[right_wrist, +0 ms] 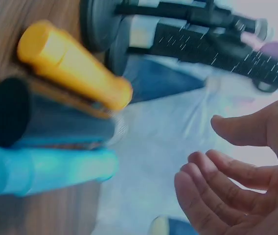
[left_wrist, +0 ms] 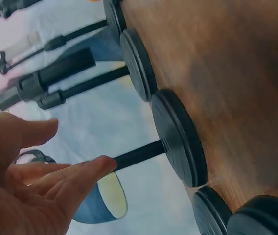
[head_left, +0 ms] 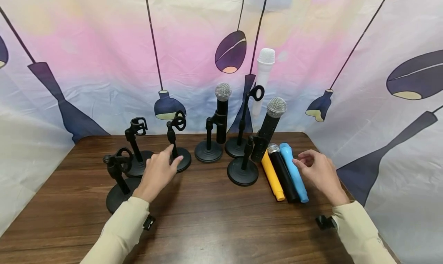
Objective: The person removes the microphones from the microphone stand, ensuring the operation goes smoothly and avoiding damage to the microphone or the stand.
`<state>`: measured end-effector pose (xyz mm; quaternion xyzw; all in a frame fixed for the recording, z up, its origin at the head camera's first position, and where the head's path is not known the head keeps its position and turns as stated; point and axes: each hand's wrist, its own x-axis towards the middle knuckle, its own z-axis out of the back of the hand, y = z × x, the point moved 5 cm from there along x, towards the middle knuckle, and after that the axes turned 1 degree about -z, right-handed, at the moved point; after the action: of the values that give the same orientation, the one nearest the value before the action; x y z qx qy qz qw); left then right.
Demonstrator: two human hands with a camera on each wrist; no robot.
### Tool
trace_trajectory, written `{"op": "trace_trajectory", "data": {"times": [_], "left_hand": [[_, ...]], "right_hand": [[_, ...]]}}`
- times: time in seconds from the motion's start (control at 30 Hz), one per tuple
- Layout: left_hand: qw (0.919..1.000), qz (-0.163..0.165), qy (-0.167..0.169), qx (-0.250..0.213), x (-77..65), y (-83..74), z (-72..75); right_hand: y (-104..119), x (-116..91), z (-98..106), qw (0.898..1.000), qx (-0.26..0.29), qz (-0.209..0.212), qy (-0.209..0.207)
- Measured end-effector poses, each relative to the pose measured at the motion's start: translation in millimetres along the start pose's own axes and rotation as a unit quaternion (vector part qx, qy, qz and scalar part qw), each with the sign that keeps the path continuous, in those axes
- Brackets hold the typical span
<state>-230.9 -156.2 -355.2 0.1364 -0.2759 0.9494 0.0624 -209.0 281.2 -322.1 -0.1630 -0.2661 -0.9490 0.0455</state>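
Blue microphone (head_left: 294,173): nine o'clock from right hand (head_left: 319,172), nearer hand; long axis eleven-to-five. Thumb and fingers apart, empty.

Glossy wood-grain table (head_left: 207,225), wrinkled cloth backdrop (head_left: 114,44)

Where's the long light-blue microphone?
In the head view, the light-blue microphone lies right of centre on the brown wood-grain table, between a black silver-headed microphone and the person's right hand.
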Motion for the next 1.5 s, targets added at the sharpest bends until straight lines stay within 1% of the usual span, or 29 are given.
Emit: {"op": "trace_trajectory", "data": {"times": [0.13, 0.23, 0.3, 0.37, 0.47, 0.57, 0.67, 0.77, 0.83, 0.9, 1.03, 1.17, 1.3, 1.37, 1.5], "left_hand": [[0.9996, -0.02, 0.022, -0.003, -15.3, -9.3, -4.3], [0.9978, -0.034, 0.053, -0.022, -23.1, -16.1, -8.3], [0.9956, -0.036, 0.076, -0.04, -26.9, -19.6, -11.4], [0.9927, -0.035, 0.099, -0.059, -29.8, -22.6, -14.4], [0.9897, -0.027, 0.117, -0.077, -31.7, -25.1, -18.5], [0.9889, -0.024, 0.121, -0.082, -32.0, -26.8, -22.4], [0.9897, -0.027, 0.116, -0.08, -31.1, -28.0, -26.6], [0.9904, -0.038, 0.108, -0.079, -29.4, -29.4, -30.5], [0.9905, -0.044, 0.101, -0.082, -28.3, -30.3, -32.0], [0.9904, -0.049, 0.097, -0.085, -27.4, -30.3, -33.2], [0.9905, -0.052, 0.091, -0.088, -27.1, -29.9, -34.3], [0.9909, -0.054, 0.084, -0.09, -27.3, -30.4, -34.4], [0.9911, -0.059, 0.079, -0.089, -27.8, -31.3, -34.2], [0.9911, -0.06, 0.077, -0.09, -28.2, -31.6, -33.9], [0.991, -0.058, 0.076, -0.093, -29.1, -32.2, -33.0]], "right_hand": [[28.4, -5.6, 1.4, 0.998, 0.033, 0.044, -0.023], [47.5, -7.2, -1.6, 0.993, 0.077, 0.08, -0.038], [58.5, -7.4, -5.8, 0.988, 0.11, 0.099, -0.038], [69.0, -7.2, -11.8, 0.984, 0.137, 0.113, -0.027], [86.4, -6.0, -23.6, 0.975, 0.18, 0.129, 0.003], [106.3, -5.2, -39.6, 0.964, 0.223, 0.142, 0.044], [126.2, -3.9, -57.9, 0.953, 0.249, 0.149, 0.083], [142.5, -0.4, -75.1, 0.947, 0.266, 0.146, 0.104], [151.2, 4.4, -84.7, 0.944, 0.277, 0.146, 0.104], [158.2, 10.6, -92.8, 0.941, 0.292, 0.146, 0.091], [167.4, 25.5, -108.9, 0.935, 0.327, 0.134, 0.039], [172.5, 39.6, -125.0, 0.935, 0.338, 0.104, -0.016], [174.8, 53.5, -135.9, 0.941, 0.326, 0.07, -0.056], [174.6, 60.8, -139.3, 0.943, 0.323, 0.052, -0.065], [172.8, 75.8, -145.4, 0.943, 0.326, 0.013, -0.065]]}}
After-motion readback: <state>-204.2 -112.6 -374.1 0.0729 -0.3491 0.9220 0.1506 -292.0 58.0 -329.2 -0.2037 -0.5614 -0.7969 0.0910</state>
